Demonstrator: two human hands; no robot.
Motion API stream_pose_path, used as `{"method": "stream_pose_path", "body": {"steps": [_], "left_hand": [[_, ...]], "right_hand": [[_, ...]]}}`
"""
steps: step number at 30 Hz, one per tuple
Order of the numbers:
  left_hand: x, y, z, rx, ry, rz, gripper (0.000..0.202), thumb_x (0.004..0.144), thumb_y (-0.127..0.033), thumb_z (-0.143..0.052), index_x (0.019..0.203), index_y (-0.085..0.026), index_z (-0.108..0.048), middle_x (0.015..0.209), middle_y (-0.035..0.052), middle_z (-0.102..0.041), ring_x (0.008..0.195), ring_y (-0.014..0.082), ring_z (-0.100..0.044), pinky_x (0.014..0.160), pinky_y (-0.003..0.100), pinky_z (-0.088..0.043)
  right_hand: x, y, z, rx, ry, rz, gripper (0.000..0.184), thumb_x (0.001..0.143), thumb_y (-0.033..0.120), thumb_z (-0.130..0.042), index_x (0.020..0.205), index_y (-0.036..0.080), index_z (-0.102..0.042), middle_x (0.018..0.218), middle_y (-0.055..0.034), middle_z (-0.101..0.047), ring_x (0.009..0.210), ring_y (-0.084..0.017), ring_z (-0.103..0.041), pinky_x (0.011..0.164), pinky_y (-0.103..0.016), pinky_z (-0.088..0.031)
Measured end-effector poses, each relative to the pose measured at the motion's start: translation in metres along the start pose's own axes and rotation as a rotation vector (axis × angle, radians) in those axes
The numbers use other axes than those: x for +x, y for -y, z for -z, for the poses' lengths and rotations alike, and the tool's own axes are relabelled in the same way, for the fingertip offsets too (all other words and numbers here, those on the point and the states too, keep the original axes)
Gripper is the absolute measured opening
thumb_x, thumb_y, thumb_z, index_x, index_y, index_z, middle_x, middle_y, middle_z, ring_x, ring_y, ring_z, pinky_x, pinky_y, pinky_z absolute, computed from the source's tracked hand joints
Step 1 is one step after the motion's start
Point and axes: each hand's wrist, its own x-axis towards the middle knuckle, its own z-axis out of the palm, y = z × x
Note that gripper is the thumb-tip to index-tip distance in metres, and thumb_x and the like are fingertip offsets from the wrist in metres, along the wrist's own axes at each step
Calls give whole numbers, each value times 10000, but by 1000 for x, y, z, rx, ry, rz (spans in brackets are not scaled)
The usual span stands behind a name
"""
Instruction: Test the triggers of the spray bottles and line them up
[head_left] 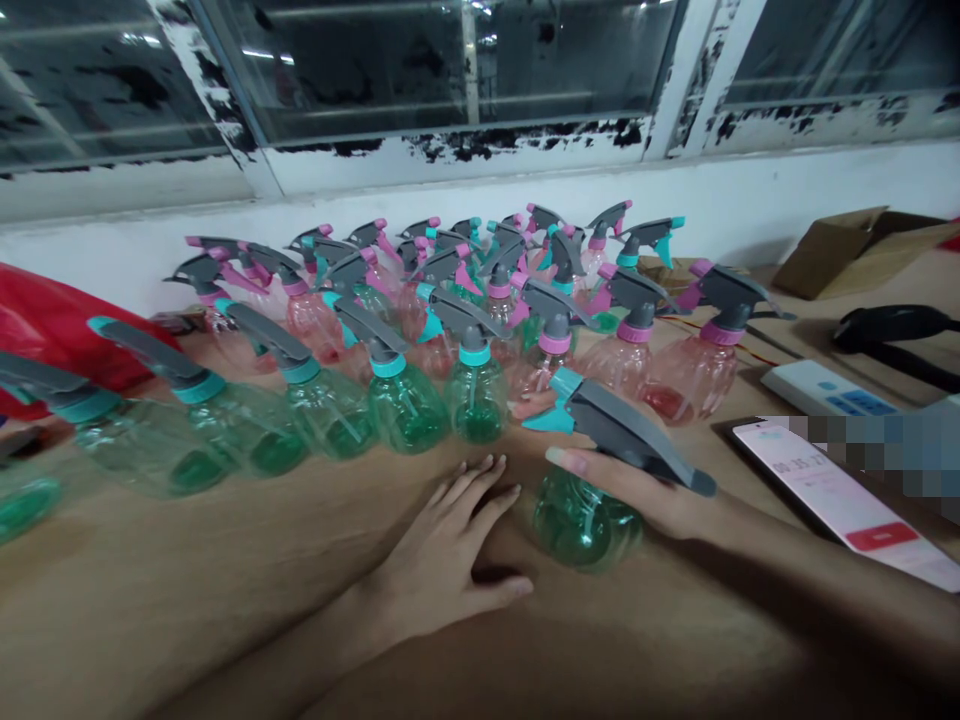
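My right hand (645, 485) is closed around the neck of a green spray bottle (581, 525) with a grey head and turquoise trigger. The bottle tilts slightly, and I cannot tell whether its base touches the table. Left of it, my left hand (442, 550) lies flat on the wooden table (247, 590), fingers spread, holding nothing. Just beyond its fingertips stands a green spray bottle (478, 400), one of a front row of several green ones. Pink spray bottles (690, 375) carry that row on to the right, and more pink and turquoise-collared bottles crowd behind.
A phone (832, 490) with a running timer lies to the right. Past it are a white device with blue buttons (825, 388), a black object (900, 325) and an open cardboard box (855, 250). Red plastic (60, 325) sits at the left; a wall with windows (450, 70) closes the back.
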Motion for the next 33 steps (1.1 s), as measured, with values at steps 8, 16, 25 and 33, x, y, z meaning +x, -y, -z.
{"method": "stream_pose_path", "body": {"steps": [8, 16, 25, 33], "left_hand": [[1, 0, 0, -10, -7, 1, 751, 825, -622, -548, 1385, -145, -399, 1474, 135, -326, 1341, 326, -288, 1075, 493, -254], [0, -1, 0, -9, -6, -3, 763, 824, -627, -546, 1392, -143, -390, 1472, 132, -330, 1337, 323, -294, 1081, 481, -242], [0, 0, -1, -16, -12, -8, 753, 841, -633, -515, 1411, -167, -360, 1480, 122, -319, 1348, 318, -272, 1079, 483, -238], [0, -1, 1, -19, 11, -4, 759, 835, -627, -533, 1397, -142, -381, 1472, 131, -329, 1339, 320, -288, 1081, 493, -241]], "right_hand": [[2, 0, -1, 158, 4, -3, 265, 806, 248, -657, 1065, 268, -605, 1066, -11, -679, 966, -200, -641, 858, -348, -513], [2, -3, -3, 51, -25, 14, 322, 773, 240, -687, 1082, 279, -605, 1060, -9, -690, 942, -215, -661, 852, -362, -546], [1, -2, 0, 56, -12, 14, 340, 778, 241, -681, 1108, 254, -599, 1076, -9, -687, 963, -193, -654, 872, -334, -539], [1, -2, -1, 69, -12, -37, 341, 773, 280, -685, 1103, 285, -599, 1032, -17, -694, 900, -224, -670, 790, -379, -573]]}}
